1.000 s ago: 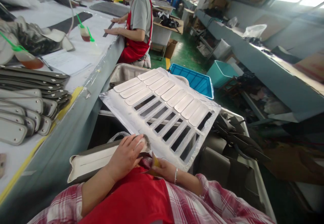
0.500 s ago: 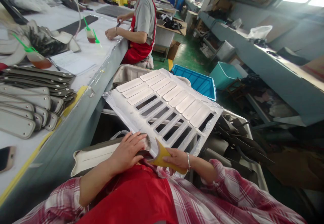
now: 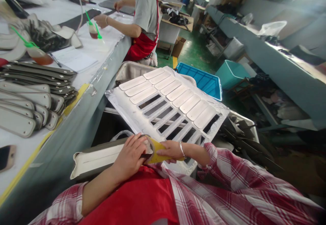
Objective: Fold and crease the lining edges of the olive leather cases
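Note:
My left hand [image 3: 131,152] lies over the right end of a long folded leather-like piece [image 3: 99,158], dark grey outside with a pale lining, its fingers curled around that end. My right hand [image 3: 171,151] grips a yellow flat piece [image 3: 156,149] with a curved-in end. That curved end is up against the right end of the folded piece; whether it goes inside cannot be seen. In front of both hands, a white slotted board [image 3: 129,116] carries several pale rounded strips [image 3: 191,103] laid side by side.
At left, a table [image 3: 107,57] bears stacked grey strips [image 3: 17,116], glue bottles [image 3: 38,55] and a phone [image 3: 7,157]. A co-worker [image 3: 147,18] stands at its far side. Beyond the board is a blue crate [image 3: 201,79]; dark pieces fill a bin [image 3: 255,130] at right.
My right hand has moved the yellow piece left and up, from apart to against the end of the folded piece. My left hand stays there. The co-worker's hand has moved toward the glue bottles.

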The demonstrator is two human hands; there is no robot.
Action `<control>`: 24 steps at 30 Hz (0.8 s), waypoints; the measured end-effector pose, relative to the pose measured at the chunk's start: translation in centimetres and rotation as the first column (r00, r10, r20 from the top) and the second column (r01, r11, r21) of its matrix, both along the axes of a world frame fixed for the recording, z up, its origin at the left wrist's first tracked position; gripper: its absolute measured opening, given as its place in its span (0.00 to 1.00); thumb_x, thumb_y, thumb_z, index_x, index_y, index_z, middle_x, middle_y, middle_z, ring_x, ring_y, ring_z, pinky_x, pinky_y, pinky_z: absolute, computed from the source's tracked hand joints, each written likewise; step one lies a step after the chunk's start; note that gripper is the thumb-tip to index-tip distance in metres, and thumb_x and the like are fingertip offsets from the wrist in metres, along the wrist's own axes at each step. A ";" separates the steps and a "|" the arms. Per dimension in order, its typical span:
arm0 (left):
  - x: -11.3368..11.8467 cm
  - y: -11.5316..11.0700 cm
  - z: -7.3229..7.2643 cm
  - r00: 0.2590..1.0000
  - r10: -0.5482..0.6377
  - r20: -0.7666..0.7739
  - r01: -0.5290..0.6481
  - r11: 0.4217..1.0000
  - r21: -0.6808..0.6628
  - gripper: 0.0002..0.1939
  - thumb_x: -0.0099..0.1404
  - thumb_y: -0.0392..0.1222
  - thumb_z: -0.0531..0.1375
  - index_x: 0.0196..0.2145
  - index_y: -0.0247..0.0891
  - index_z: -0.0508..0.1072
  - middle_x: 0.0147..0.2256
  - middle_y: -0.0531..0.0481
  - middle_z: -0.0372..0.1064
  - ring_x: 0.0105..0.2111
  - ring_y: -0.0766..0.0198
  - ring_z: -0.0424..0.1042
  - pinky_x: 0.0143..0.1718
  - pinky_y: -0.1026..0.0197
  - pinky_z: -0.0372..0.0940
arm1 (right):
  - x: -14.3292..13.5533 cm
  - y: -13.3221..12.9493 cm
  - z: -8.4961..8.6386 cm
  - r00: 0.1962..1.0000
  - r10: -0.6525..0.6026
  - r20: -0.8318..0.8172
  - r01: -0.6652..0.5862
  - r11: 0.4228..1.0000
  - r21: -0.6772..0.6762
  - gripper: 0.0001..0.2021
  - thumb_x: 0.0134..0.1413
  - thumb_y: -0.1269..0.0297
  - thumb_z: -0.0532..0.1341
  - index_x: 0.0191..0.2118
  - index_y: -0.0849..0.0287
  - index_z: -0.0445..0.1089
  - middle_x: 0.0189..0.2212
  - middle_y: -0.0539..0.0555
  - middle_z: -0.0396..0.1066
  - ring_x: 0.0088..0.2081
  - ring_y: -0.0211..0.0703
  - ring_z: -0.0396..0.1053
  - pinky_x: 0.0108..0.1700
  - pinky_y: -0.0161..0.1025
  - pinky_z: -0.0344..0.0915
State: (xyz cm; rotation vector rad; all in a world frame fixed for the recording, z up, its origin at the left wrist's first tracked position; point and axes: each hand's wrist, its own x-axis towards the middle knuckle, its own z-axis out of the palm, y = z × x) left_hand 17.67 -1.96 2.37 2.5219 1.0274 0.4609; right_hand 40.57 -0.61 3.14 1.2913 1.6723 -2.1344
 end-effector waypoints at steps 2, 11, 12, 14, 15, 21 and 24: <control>0.0 0.0 0.2 0.999 0.038 0.022 -0.038 0.999 -0.007 0.02 0.55 0.34 0.56 0.29 0.38 0.67 0.54 0.43 0.58 0.59 0.49 0.47 0.57 0.43 0.49 | 0.0 0.1 -0.3 1.000 -0.009 -0.023 0.008 0.999 -0.042 0.15 0.57 0.53 0.50 0.33 0.62 0.61 0.14 0.44 0.62 0.12 0.28 0.58 0.14 0.24 0.55; 0.1 0.3 -0.1 0.999 0.036 0.007 -0.035 0.999 -0.026 0.03 0.54 0.34 0.56 0.29 0.38 0.67 0.57 0.42 0.53 0.60 0.49 0.45 0.58 0.43 0.46 | -0.1 0.0 -1.3 0.996 -0.089 -0.008 0.088 0.991 -0.102 0.14 0.57 0.55 0.52 0.36 0.62 0.61 0.15 0.44 0.63 0.12 0.29 0.58 0.13 0.25 0.54; 0.1 0.4 -0.1 0.999 0.033 -0.002 -0.033 0.999 -0.028 0.03 0.54 0.34 0.56 0.29 0.38 0.67 0.57 0.42 0.53 0.60 0.49 0.45 0.58 0.43 0.46 | -0.1 0.1 -1.3 0.996 -0.092 -0.012 0.090 0.989 -0.113 0.13 0.56 0.55 0.52 0.36 0.62 0.61 0.15 0.44 0.63 0.12 0.29 0.58 0.13 0.25 0.55; 0.1 0.5 -0.2 1.000 0.026 -0.011 -0.026 0.999 -0.024 0.03 0.54 0.34 0.56 0.29 0.38 0.67 0.58 0.42 0.53 0.60 0.48 0.45 0.57 0.42 0.46 | -0.2 0.2 -1.4 0.995 -0.093 -0.025 0.089 0.987 -0.130 0.13 0.56 0.55 0.52 0.36 0.62 0.61 0.15 0.44 0.62 0.12 0.30 0.58 0.12 0.26 0.55; 0.1 0.5 -0.2 1.000 0.023 -0.013 -0.023 1.000 -0.021 0.02 0.54 0.34 0.56 0.29 0.38 0.67 0.58 0.42 0.53 0.60 0.48 0.45 0.57 0.42 0.46 | -0.3 0.2 -1.5 0.995 -0.095 -0.030 0.090 0.987 -0.136 0.13 0.57 0.55 0.52 0.35 0.61 0.61 0.15 0.44 0.62 0.12 0.30 0.58 0.12 0.26 0.55; -0.1 0.7 -0.5 0.999 0.001 -0.032 -0.002 1.000 -0.031 0.04 0.52 0.35 0.56 0.29 0.38 0.67 0.59 0.42 0.52 0.59 0.49 0.48 0.57 0.44 0.46 | -0.4 0.3 -1.7 0.994 -0.103 -0.045 0.093 0.979 -0.181 0.16 0.58 0.53 0.50 0.31 0.62 0.62 0.14 0.44 0.61 0.11 0.30 0.58 0.12 0.26 0.57; -0.2 0.8 -0.2 1.000 -0.021 -0.015 0.020 0.999 -0.048 0.06 0.50 0.35 0.56 0.29 0.38 0.65 0.59 0.41 0.50 0.59 0.49 0.48 0.58 0.46 0.46 | -0.4 0.4 -1.8 0.992 -0.107 -0.062 0.094 0.978 -0.189 0.18 0.57 0.50 0.51 0.32 0.62 0.62 0.14 0.44 0.62 0.12 0.30 0.58 0.12 0.27 0.58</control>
